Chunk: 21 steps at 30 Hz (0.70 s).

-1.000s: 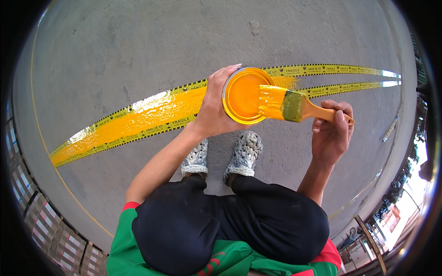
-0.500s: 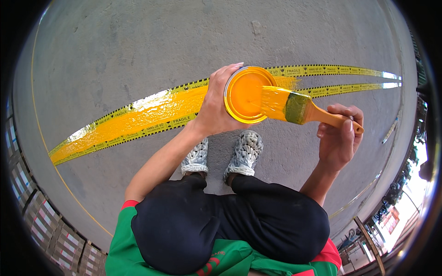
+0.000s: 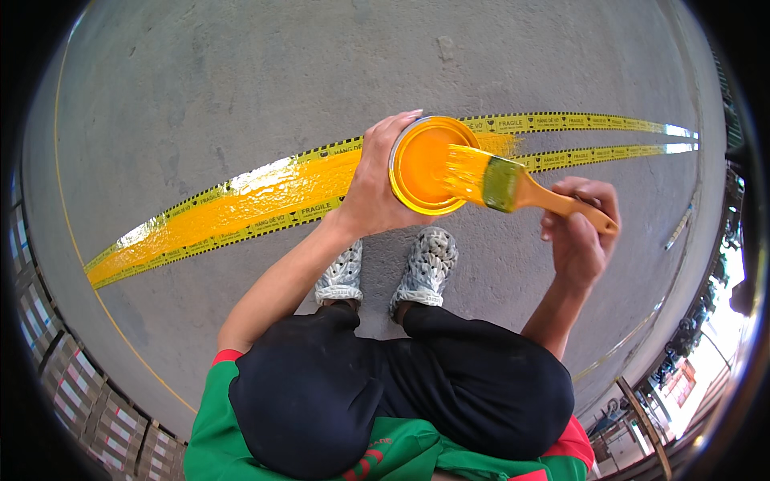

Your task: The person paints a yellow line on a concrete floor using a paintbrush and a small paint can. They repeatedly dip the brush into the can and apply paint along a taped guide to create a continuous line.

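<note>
My left hand (image 3: 378,172) is wrapped round the side of an open paint can (image 3: 419,164) full of yellow-orange paint. In my right hand (image 3: 581,232) is a wide paintbrush (image 3: 553,199), gripped by its orange wooden handle. Yellow paint coats its bristles, whose tips lie over the can's right rim and the paint inside; whether they dip in, I cannot tell. Beneath the can, a glossy band of wet yellow paint (image 3: 265,196) runs along the floor between two lines of yellow-and-black tape (image 3: 265,224).
My patterned clogs (image 3: 428,264) stand on the grey concrete floor (image 3: 241,88), close to the lower tape line. Stacked goods (image 3: 88,393) line the lower left edge. At the lower right are a wooden bar (image 3: 644,425) and assorted clutter.
My right hand has drawn the brush a little to the left, so the bristles reach further over the can. The left hand and the can have hardly moved.
</note>
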### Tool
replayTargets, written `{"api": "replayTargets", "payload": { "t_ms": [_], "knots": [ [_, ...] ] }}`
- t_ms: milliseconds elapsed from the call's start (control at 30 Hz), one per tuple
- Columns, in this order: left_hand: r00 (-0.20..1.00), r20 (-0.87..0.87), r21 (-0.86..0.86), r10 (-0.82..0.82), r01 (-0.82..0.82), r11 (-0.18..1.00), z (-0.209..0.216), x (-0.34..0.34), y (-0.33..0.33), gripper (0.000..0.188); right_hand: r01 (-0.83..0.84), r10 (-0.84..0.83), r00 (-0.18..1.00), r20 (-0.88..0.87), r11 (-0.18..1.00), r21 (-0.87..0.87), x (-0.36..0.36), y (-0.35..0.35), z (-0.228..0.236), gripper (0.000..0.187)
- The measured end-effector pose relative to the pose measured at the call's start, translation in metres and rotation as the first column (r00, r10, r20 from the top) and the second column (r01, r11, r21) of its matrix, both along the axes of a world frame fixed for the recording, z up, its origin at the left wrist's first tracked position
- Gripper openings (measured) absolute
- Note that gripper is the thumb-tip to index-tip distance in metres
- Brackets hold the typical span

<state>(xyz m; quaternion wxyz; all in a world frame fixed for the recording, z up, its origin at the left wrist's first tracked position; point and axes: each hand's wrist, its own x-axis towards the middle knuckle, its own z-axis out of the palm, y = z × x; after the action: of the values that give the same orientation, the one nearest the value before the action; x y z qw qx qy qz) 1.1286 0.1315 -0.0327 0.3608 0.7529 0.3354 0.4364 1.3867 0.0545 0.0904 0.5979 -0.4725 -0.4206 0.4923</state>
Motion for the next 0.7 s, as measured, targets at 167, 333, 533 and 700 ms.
{"api": "replayTargets", "payload": {
  "t_ms": [167,333,533,700],
  "knots": [
    [1.0,-0.015,-0.037,0.004,-0.005,0.999,0.001,-0.001,-0.003,0.122,0.041,-0.059,0.986,-0.153,0.992,-0.12,-0.015,0.001,-0.039,0.019],
    [1.0,-0.026,-0.054,-0.004,0.002,0.999,-0.001,-0.003,-0.005,0.121,0.18,-0.217,0.96,-0.178,0.962,-0.203,-0.028,-0.003,-0.055,0.027],
    [0.999,-0.04,-0.045,0.0,-0.002,0.999,0.0,-0.002,-0.006,0.12,0.286,-0.389,0.888,-0.245,0.885,-0.367,-0.03,0.001,-0.063,0.033],
    [0.999,-0.041,-0.031,0.009,-0.01,0.999,-0.003,-0.001,-0.006,0.119,0.149,-0.402,0.796,-0.452,0.855,-0.497,-0.025,-0.001,-0.077,0.025]
  ]
}}
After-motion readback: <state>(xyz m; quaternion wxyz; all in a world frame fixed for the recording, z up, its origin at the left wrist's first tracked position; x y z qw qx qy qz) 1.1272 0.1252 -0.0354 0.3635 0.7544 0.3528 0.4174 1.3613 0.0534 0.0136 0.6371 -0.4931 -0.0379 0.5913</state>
